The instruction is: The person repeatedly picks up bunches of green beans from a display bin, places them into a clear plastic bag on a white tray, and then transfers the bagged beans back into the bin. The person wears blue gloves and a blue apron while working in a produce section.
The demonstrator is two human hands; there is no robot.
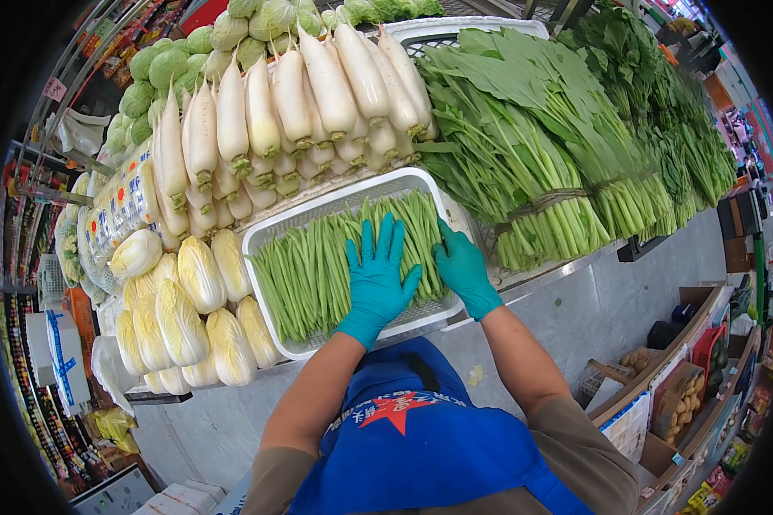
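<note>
A white plastic basket (272, 337) full of green beans (306, 277) lies in front of me at the stall's near edge. The beans are lined up side by side in a thick layer. My left hand (379, 277), in a teal glove, rests flat on top of them with its fingers apart. In the same kind of glove, my right hand (462, 267) is at the basket's right end. Its fingers are bent near the bean tips and the rim; whether they grip a bean is hidden.
White radishes (325, 84) are stacked behind the basket, with round cabbages (167, 67) beyond. Napa cabbages (180, 322) sit to the left. Tied bundles of leafy greens (547, 193) lie to the right. Behind my right arm stands a shelf with a box of potatoes (683, 412).
</note>
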